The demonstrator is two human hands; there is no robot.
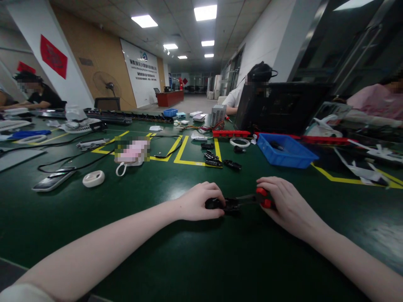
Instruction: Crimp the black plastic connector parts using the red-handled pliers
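In front of me, my left hand (201, 202) is closed around a small black plastic part (232, 204) and rests low over the green table. My right hand (288, 205) grips a pair of red-handled pliers (262, 198) from the right. Their dark metal end points left and meets the black part; whether the jaws bite on it cannot be made out. Beyond my hands lie several similar black parts (212, 158), with another black piece (233, 165) beside them.
A blue bin (286, 151) with a dark item inside stands beyond my right hand. To the left are a phone (55, 179), a white ring-shaped object (93, 178) and a pink device (132, 151). A large black case (280, 109) stands at the back right. People sit around the table.
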